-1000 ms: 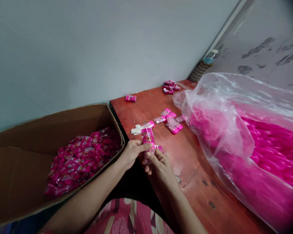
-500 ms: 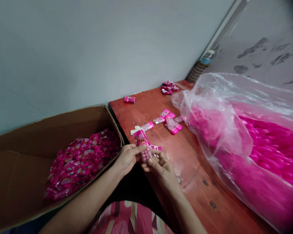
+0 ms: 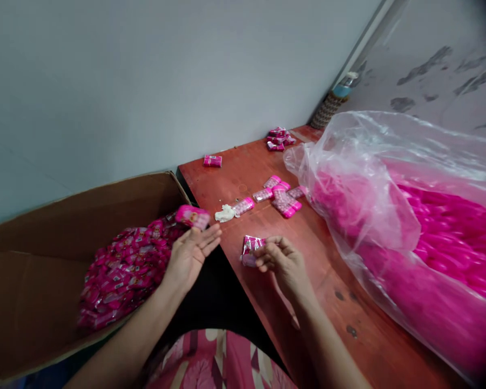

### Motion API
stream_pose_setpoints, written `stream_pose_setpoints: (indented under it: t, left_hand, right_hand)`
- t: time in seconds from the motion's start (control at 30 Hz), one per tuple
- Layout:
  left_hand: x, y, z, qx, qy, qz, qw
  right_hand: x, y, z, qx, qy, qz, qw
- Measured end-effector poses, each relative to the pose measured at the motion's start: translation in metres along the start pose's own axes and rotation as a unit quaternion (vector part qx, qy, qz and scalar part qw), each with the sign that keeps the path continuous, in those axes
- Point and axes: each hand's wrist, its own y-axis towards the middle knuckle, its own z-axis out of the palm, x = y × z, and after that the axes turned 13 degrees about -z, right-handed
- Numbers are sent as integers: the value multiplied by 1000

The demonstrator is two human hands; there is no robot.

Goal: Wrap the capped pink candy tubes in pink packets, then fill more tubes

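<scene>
Packet (image 3: 192, 217) at the box (image 3: 133, 205) edge, just beyond the left hand (image 3: 187, 255)

Blurred, long axis roughly crosswise, much nearer to the left hand, with its fingers spread apart; cannot tell whether touching. Over the surface (image 3: 230, 181), right hand (image 3: 285, 263) with fingertips drawn together at a second packet (image 3: 251, 243); cannot tell whether gripped. Leftward, free room above the heaped packets (image 3: 125, 270) inside the box; rightward, the edge of the surface, then a white scrap (image 3: 225, 214).

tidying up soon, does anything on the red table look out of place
A crumpled white lump lies near the left edge of the table, beside a pink-capped pack. Amid all the pink it looks odd; its material is unclear.
</scene>
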Motion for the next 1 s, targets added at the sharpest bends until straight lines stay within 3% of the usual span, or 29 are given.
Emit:
stream_pose_setpoints:
  t: [0.07, 0.13, 0.17, 0.23, 0.33, 0.4, 0.5, 0.57, 0.63, 0.7, 0.77, 0.83, 0.9, 1.0]
  left_hand:
    - [1, 5, -2, -32, 85, 29, 995]
    - [12, 11, 1, -29, 264, 71, 962]
    - [21, 15, 5, -13, 367, 105, 924]
    - [40, 23, 14, 27, 544, 192, 816]
    - [64, 34, 24, 32, 690, 277, 668]
    - [74, 39, 26, 15, 731, 307, 610]
    - [78, 43, 23, 3, 739, 337, 583]
    - [78, 44, 20, 6, 723, 352, 594]
    - [75, 42, 19, 17, 695, 364, 620]
    - [71, 38, 21, 34, 655, 363, 662]
    - [66, 33, 26, 42, 597, 329, 730]
    - [60, 27, 31, 37, 510, 245, 824]
    - [55, 23, 36, 49, 413, 118, 902]
    - [52, 21, 38, 80, 286, -43, 954]
  right_hand:
    - [7, 2, -15, -46, -26, -16, 998]
    - [11, 2, -27, -74, -54, -22, 996]
    - [10, 1, -32, -80, -67, -21, 994]
    - [8, -2, -37, -75, -96, -20, 992]
    - [1, -8, -41, -52, -144, -30, 988]
    - [-2, -9, -44, -46, -185, -45, 981]
    - [-4, -7, -47, -53, -278, -77, 956]
    - [-3, -4, -46, -47, -324, -91, 941]
    - [-2, 1, -43, -23, -303, -82, 949]
    - [-1, 6, -39, -4, -221, -62, 973]
    - [1, 11, -34, -13, -133, -48, 990]
    - [2, 13, -28, -38, -78, -46, 995]
    - [3, 13, -22, -47, -54, -46, 996]
    - [2, 13, -14, -25, -64, -39, 997]
